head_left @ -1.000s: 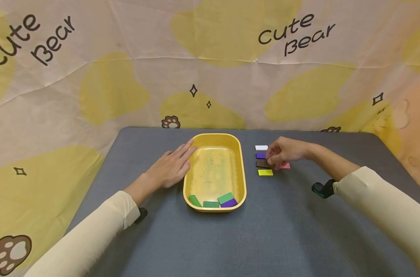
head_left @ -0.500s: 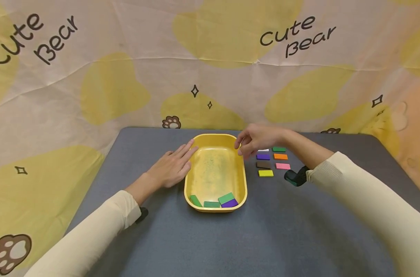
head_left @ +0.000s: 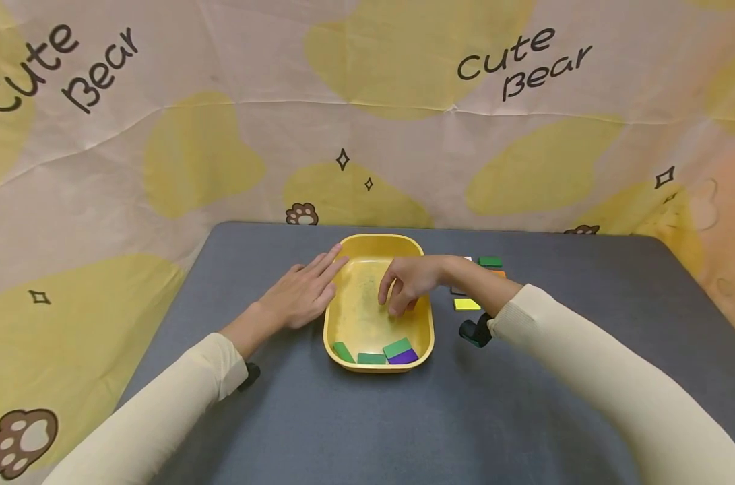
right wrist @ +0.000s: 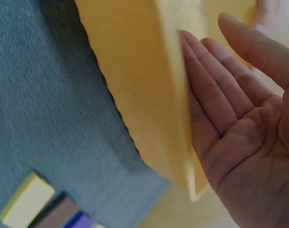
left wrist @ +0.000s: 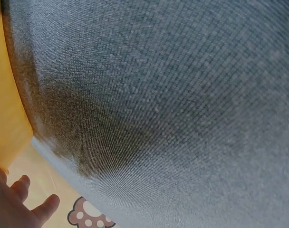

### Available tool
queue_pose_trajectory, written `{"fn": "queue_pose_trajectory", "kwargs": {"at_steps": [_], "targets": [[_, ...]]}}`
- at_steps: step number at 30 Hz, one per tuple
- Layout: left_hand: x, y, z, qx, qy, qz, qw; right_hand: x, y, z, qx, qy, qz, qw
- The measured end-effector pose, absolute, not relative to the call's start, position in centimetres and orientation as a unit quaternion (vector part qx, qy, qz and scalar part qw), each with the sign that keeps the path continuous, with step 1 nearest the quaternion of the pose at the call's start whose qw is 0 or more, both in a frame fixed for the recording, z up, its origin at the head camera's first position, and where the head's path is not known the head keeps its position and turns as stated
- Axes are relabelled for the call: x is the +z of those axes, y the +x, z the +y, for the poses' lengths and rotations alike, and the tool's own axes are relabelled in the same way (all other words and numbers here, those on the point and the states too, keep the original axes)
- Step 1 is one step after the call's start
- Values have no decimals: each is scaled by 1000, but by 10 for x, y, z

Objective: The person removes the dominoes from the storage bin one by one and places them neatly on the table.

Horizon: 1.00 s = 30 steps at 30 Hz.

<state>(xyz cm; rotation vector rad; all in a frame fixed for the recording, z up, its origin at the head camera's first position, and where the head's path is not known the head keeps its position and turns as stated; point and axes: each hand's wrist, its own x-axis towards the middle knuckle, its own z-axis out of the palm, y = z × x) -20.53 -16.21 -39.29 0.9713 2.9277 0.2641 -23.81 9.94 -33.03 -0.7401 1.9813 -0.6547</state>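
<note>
A yellow plastic tray (head_left: pixel 361 320) lies on the table. My left hand (head_left: pixel 297 293) rests along its left rim with the fingers stretched out. Inside the tray hovers my right hand (head_left: pixel 412 283), its loosely bent fingers pointing down; the right wrist view shows the bare palm (right wrist: pixel 244 147) and nothing between thumb and fingers. At the tray's near end, a light green block (head_left: pixel 397 347) leans over a purple block (head_left: pixel 403 358). Beside them lie a dark green block (head_left: pixel 371 359) and, in the left corner, a tilted green block (head_left: pixel 343 351).
Right of the tray, a yellow block (head_left: pixel 467 304), a green block (head_left: pixel 490 261) and an orange block (head_left: pixel 498 273) show around my right forearm, which hides others. The right wrist view shows a brown block (right wrist: pixel 56 213) there. A patterned cloth (head_left: pixel 391 135) hangs behind the table.
My right hand has moved left from the rows of blocks, over the tray's right rim, and down into the tray. The left hand has stayed at the left rim.
</note>
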Motion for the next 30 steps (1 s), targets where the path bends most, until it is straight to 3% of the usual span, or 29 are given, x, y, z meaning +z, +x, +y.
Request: {"fn": "queue_pose_trajectory", "kwargs": {"at_steps": [30], "targets": [[-395,-207,-162,93,312,945,24,-339,-228,64,-114,-300,784,532]]}}
